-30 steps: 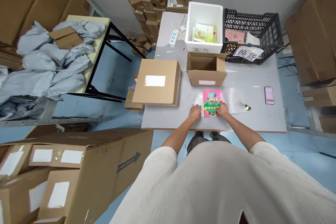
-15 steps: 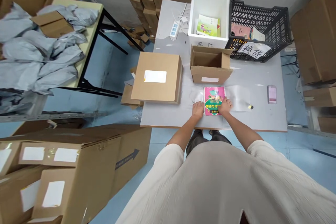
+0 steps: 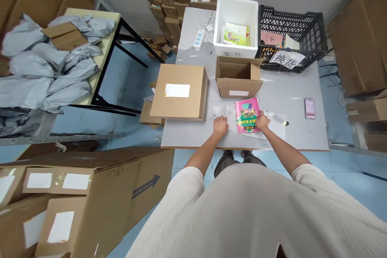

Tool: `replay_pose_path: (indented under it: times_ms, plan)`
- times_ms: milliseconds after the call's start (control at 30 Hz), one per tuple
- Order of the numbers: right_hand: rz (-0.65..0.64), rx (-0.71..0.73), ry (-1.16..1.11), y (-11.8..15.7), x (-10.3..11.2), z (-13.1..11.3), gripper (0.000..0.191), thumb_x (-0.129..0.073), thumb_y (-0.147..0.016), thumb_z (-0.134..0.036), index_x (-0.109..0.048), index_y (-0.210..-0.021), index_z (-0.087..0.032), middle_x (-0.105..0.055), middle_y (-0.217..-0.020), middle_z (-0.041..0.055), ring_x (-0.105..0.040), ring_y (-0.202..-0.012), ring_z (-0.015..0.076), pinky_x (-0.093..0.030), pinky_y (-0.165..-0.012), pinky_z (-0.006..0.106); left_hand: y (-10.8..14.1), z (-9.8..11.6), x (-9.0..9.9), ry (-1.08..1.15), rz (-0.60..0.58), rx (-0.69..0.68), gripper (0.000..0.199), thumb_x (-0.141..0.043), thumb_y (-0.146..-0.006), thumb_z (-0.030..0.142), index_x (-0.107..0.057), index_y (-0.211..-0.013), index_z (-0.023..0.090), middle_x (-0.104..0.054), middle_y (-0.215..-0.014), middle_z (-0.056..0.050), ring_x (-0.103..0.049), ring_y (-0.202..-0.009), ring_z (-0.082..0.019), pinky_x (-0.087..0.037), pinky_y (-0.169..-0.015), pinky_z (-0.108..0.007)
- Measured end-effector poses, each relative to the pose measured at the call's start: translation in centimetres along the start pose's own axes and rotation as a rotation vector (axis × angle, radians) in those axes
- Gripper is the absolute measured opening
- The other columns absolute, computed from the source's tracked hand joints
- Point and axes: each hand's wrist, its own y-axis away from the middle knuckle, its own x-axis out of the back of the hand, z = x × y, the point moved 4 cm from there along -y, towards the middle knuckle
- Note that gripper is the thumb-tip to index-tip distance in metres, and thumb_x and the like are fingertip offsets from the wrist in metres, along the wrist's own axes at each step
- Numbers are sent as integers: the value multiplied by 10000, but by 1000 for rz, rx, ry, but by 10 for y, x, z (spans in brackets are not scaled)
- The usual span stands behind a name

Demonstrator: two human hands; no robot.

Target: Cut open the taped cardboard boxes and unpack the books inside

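Observation:
A pink book [image 3: 247, 115] with green and yellow cover print lies slightly tilted near the table's front edge. My right hand [image 3: 263, 121] is closed on its right edge. To the book's left, my left hand [image 3: 220, 125] has its fingers curled on a clear plastic sheet [image 3: 276, 129], which spreads beneath the book and out to both sides. A small black-and-yellow item [image 3: 286, 123] sits at the sheet's right end. Just behind the book stands an open cardboard box [image 3: 239, 88].
On the grey table [image 3: 302, 137] are a closed carton [image 3: 178, 107], a white bin [image 3: 235, 50] with booklets, a black crate [image 3: 311, 54] with books, a power strip [image 3: 198, 40] and a phone [image 3: 309, 109]. Grey parcels [image 3: 33, 62] and large cartons [image 3: 115, 193] occupy the left.
The book has turned slightly, its right edge now in my right hand. My left hand has moved left, away from the book, and the plastic sheet has shifted. The view has tilted a little.

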Motion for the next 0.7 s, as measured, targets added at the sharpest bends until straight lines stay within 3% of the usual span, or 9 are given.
replay_pose_path:
  times_ms: [167, 267, 400, 500, 600, 700]
  plan:
    - [33, -67, -66, -6, 15, 15, 482, -441, -1046, -215, -617, -1495, -227, -782, -1177, 132, -657, -1175, 329, -393, -1070, 473, -2, -23, 46, 27, 177, 104, 325, -501, -1025, 185, -678, -1296, 155, -670, -1347, -201, -601, -1311, -370, -479, -1098, -472]
    - [34, -72, -90, -4, 18, 25, 525, -437, -1042, -191, -592, -1543, -207, -772, -1195, 147, -652, -1186, 343, -386, -1083, 502, -1, -10, 49, 167, 189, 131, 307, -461, -1066, 220, -630, -1320, 190, -698, -1296, -159, -657, -1222, -322, -525, -1020, -423]
    - [23, -75, -120, -1, 17, 36, 505, -451, -1047, -200, -615, -1525, -216, -773, -1170, 143, -649, -1209, 354, -381, -1095, 506, 3, 37, 14, 304, -11, -53, 366, -462, -1078, 225, -542, -1435, 226, -738, -1285, -108, -707, -1154, -278, -542, -977, -384]
    - [35, -83, -113, -2, 14, 45, 516, -432, -1047, -203, -610, -1531, -184, -771, -1168, 164, -651, -1206, 369, -386, -1097, 533, 7, 71, -19, 247, -124, -217, 458, -520, -1052, 221, -507, -1509, 230, -679, -1465, -131, -644, -1343, -293, -503, -1101, -404]
    - [71, -85, -120, -5, 13, 56, 526, -434, -1053, -244, -608, -1541, -152, -767, -1141, 182, -656, -1189, 391, -397, -1099, 583, 6, 88, -42, 125, -169, -289, 601, -743, -959, 329, -530, -1512, 227, -532, -1633, -170, -489, -1525, -357, -393, -1245, -470]
    - [80, -88, -123, -8, 11, 67, 524, -432, -1048, -257, -624, -1529, -174, -768, -1137, 172, -648, -1210, 395, -399, -1105, 594, 1, 92, -49, 40, -156, -302, 630, -825, -901, 274, -580, -1480, 223, -500, -1635, -188, -445, -1539, -386, -357, -1260, -496]
